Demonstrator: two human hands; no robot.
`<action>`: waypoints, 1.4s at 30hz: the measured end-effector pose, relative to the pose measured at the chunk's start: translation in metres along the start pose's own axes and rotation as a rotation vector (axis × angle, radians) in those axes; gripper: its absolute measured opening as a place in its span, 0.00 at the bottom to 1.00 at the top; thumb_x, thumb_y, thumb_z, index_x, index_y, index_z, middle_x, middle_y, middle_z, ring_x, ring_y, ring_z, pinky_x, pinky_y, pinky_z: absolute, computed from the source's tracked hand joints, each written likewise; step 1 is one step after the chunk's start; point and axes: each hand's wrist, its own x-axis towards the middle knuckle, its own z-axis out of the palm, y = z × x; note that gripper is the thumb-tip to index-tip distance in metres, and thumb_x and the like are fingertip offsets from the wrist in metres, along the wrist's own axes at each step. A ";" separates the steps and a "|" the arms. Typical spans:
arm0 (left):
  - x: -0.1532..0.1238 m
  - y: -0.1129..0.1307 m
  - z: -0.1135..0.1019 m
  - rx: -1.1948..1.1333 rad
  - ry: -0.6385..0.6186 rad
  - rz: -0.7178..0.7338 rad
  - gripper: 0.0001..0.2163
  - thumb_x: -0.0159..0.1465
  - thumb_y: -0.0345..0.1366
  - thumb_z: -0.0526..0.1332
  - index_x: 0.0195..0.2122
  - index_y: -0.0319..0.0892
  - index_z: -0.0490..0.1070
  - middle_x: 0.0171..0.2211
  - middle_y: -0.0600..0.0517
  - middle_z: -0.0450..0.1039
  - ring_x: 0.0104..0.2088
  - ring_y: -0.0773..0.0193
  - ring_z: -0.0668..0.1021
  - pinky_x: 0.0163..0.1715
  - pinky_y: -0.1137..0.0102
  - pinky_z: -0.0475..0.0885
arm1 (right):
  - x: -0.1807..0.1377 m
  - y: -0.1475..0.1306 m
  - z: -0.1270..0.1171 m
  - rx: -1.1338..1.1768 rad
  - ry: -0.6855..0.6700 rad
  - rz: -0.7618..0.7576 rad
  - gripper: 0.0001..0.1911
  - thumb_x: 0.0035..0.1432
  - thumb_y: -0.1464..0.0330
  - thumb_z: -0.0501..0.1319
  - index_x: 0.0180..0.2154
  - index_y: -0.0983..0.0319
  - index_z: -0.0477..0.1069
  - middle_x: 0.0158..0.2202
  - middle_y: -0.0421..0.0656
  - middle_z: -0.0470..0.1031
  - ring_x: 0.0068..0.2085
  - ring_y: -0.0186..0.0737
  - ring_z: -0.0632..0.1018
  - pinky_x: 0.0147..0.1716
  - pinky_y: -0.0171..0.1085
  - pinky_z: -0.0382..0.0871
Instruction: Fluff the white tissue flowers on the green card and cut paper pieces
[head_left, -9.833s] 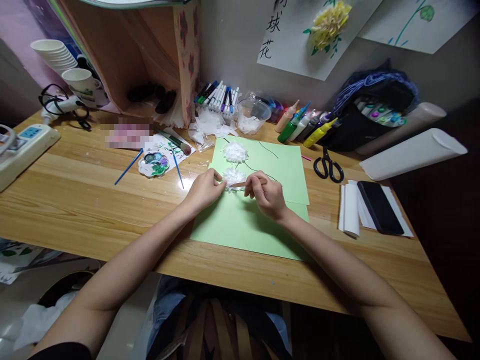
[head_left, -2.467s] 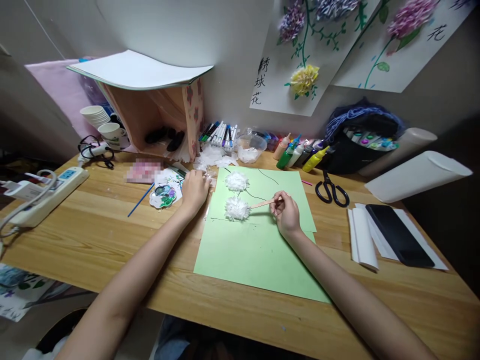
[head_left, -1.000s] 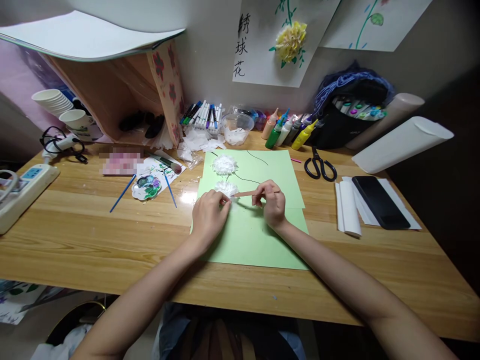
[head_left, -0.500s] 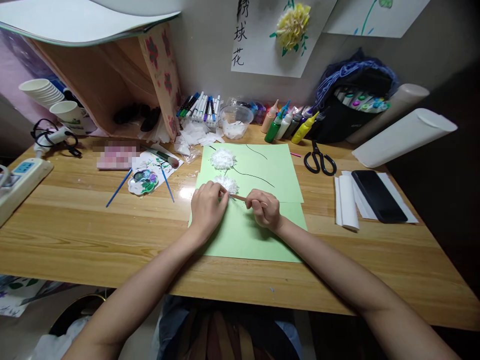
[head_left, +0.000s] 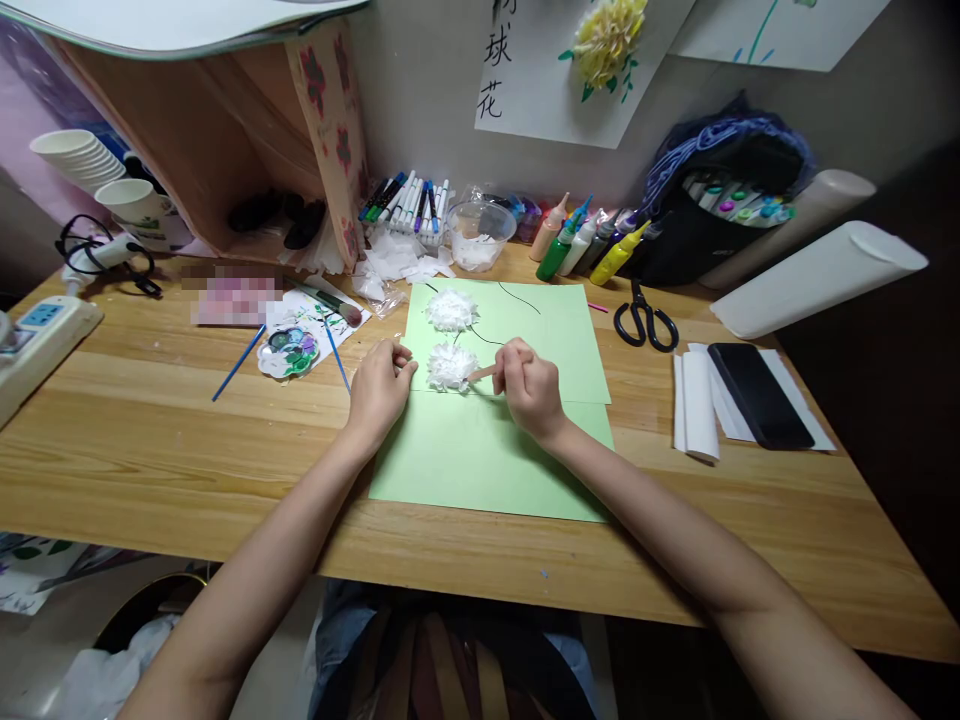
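Note:
Two white tissue-paper flowers lie on a light green paper sheet (head_left: 487,450), the nearer flower (head_left: 451,366) and the farther flower (head_left: 451,309), with thin black stem lines beside them. My right hand (head_left: 529,388) is closed on a small wooden stick (head_left: 482,373) whose tip touches the nearer flower's right side. My left hand (head_left: 380,388) rests on the sheet's left edge, just left of that flower, with its fingers curled together in a pinch; I cannot make out anything in them.
A paint palette (head_left: 288,352) and blue brushes (head_left: 238,361) lie to the left, scissors (head_left: 646,318) and a black phone (head_left: 759,393) on white papers to the right. Markers, a plastic bowl (head_left: 481,232), paint bottles (head_left: 585,245), a wooden shelf and paper cups line the back.
My left hand has drawn back leftward off the nearer flower to the sheet's edge. My right hand still holds the stick against the flower.

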 end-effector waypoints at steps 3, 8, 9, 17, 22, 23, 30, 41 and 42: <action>0.000 0.000 0.000 -0.008 -0.003 -0.001 0.02 0.58 0.32 0.59 0.33 0.42 0.67 0.33 0.51 0.73 0.34 0.62 0.74 0.34 0.68 0.66 | 0.017 -0.001 0.001 0.084 0.037 0.148 0.21 0.66 0.56 0.46 0.25 0.58 0.61 0.15 0.35 0.62 0.17 0.32 0.66 0.21 0.33 0.60; 0.000 0.001 0.000 0.004 -0.010 0.006 0.02 0.58 0.32 0.59 0.32 0.42 0.67 0.33 0.51 0.73 0.35 0.62 0.74 0.35 0.68 0.66 | 0.022 0.005 -0.002 0.228 0.043 0.267 0.21 0.63 0.52 0.50 0.26 0.59 0.63 0.14 0.34 0.62 0.16 0.31 0.65 0.18 0.32 0.58; 0.000 0.000 0.000 0.006 -0.008 0.009 0.02 0.58 0.32 0.58 0.32 0.42 0.67 0.33 0.51 0.73 0.35 0.62 0.74 0.35 0.68 0.66 | 0.018 0.004 -0.003 0.228 0.041 0.242 0.21 0.63 0.52 0.50 0.26 0.59 0.63 0.14 0.35 0.63 0.16 0.31 0.66 0.18 0.32 0.59; 0.001 0.000 0.001 0.027 0.001 0.030 0.01 0.58 0.32 0.58 0.32 0.42 0.68 0.32 0.51 0.73 0.34 0.61 0.74 0.33 0.68 0.65 | -0.013 0.003 -0.007 -0.074 -0.031 -0.278 0.19 0.66 0.62 0.46 0.24 0.57 0.65 0.20 0.40 0.68 0.20 0.35 0.69 0.21 0.35 0.62; 0.000 0.003 0.000 0.036 -0.005 0.028 0.01 0.58 0.31 0.58 0.31 0.42 0.68 0.33 0.50 0.73 0.35 0.61 0.74 0.34 0.68 0.65 | -0.011 0.007 -0.004 -0.134 -0.052 -0.430 0.15 0.65 0.69 0.46 0.27 0.57 0.64 0.21 0.40 0.69 0.22 0.36 0.71 0.21 0.35 0.63; 0.000 0.003 0.000 0.038 -0.004 0.031 0.01 0.58 0.31 0.58 0.31 0.42 0.68 0.33 0.50 0.73 0.35 0.61 0.74 0.34 0.68 0.65 | -0.011 0.008 -0.004 -0.140 -0.051 -0.446 0.15 0.64 0.70 0.46 0.27 0.57 0.64 0.21 0.40 0.69 0.22 0.35 0.71 0.21 0.35 0.63; 0.001 0.001 0.001 0.018 -0.008 0.030 0.01 0.58 0.31 0.58 0.30 0.42 0.69 0.32 0.51 0.73 0.34 0.61 0.73 0.33 0.68 0.64 | -0.006 0.006 -0.002 -0.170 0.015 -0.264 0.20 0.67 0.66 0.45 0.23 0.58 0.63 0.20 0.40 0.68 0.21 0.34 0.72 0.20 0.34 0.63; 0.003 -0.001 0.000 -0.015 -0.011 0.019 0.02 0.57 0.30 0.59 0.29 0.41 0.70 0.32 0.51 0.72 0.34 0.62 0.73 0.33 0.69 0.64 | 0.027 -0.007 0.005 -0.084 -0.026 0.122 0.20 0.67 0.58 0.45 0.26 0.60 0.60 0.14 0.35 0.63 0.17 0.31 0.69 0.22 0.32 0.63; 0.003 -0.001 0.000 -0.012 -0.012 0.020 0.02 0.57 0.30 0.59 0.29 0.41 0.70 0.32 0.50 0.72 0.34 0.62 0.73 0.33 0.69 0.64 | 0.028 -0.008 0.003 -0.034 -0.042 0.147 0.20 0.67 0.57 0.45 0.26 0.60 0.61 0.14 0.35 0.63 0.17 0.31 0.69 0.21 0.32 0.62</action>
